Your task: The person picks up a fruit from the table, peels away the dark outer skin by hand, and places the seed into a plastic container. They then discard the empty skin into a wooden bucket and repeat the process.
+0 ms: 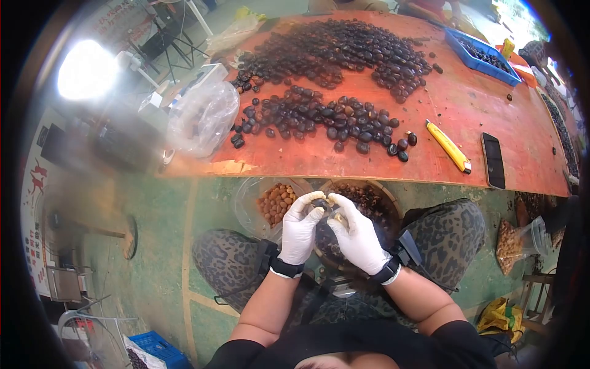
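My left hand (301, 229) and my right hand (358, 237), both in white gloves, meet above my lap. Between their fingertips they hold a dark nut (320, 203), pinched from both sides. Beneath the hands is a round basket (393, 206) with dark shell pieces. To its left, a clear plastic tub (244, 206) contains light brown peeled nuts (276, 202). Many dark nuts (332, 49) lie in heaps on the red table (467, 117) beyond my hands.
A yellow utility knife (448, 146) and a black phone (493, 161) lie near the table's front edge. At the back right is a blue tray (482, 57) of dark nuts. A clear plastic bag (203, 117) sits at the table's left. People are partly visible behind the table.
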A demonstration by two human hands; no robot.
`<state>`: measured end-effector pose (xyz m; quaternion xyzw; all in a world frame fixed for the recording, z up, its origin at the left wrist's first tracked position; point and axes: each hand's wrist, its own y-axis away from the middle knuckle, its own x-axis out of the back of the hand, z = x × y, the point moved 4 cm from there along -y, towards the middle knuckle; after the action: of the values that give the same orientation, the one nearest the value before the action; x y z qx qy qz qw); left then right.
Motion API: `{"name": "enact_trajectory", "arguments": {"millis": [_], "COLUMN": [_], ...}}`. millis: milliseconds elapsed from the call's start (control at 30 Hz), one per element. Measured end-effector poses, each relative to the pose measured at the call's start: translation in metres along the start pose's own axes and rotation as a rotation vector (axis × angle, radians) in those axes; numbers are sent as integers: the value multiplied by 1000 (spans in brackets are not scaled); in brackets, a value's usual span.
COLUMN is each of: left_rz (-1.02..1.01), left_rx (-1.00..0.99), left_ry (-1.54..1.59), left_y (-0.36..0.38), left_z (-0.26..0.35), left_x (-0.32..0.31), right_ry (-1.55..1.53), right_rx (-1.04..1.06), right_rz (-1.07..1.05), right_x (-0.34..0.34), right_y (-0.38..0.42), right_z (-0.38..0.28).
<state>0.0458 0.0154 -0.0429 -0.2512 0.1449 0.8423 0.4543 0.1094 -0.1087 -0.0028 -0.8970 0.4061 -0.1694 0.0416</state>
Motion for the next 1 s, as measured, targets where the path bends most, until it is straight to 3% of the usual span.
{"name": "enact_trajectory", "arguments": {"millis": [67, 233, 333, 467, 667, 767, 867, 1000], "left_rz": [-6, -37, 6, 27, 12, 29, 34, -22], "left_rx": [-2, -133, -38, -60, -28, 50, 113, 143], "left_ry": [-10, -135, -167, -267, -333, -336, -291, -119], "left_y": [0, 1, 4, 3, 0, -1, -3, -4], "left_z": [1, 9, 8, 7, 10, 7, 4, -4], "left_x": [-1, -7, -4, -4, -2, 3, 4, 7], "right_ry": [36, -48, -18, 33, -91, -416, -374, -613], "right_rx": [117, 21, 68, 105, -152, -415, -362, -583], "right_rz": [37, -60, -79, -19, -93, -144, -118, -149], "right_x": [-2, -4, -5, -6, -9, -17, -12, -5], "right_y": [0, -2, -1, -2, -4, -5, -10, -9], "right_z": [1, 1, 1, 0, 5, 32, 35, 37]}}
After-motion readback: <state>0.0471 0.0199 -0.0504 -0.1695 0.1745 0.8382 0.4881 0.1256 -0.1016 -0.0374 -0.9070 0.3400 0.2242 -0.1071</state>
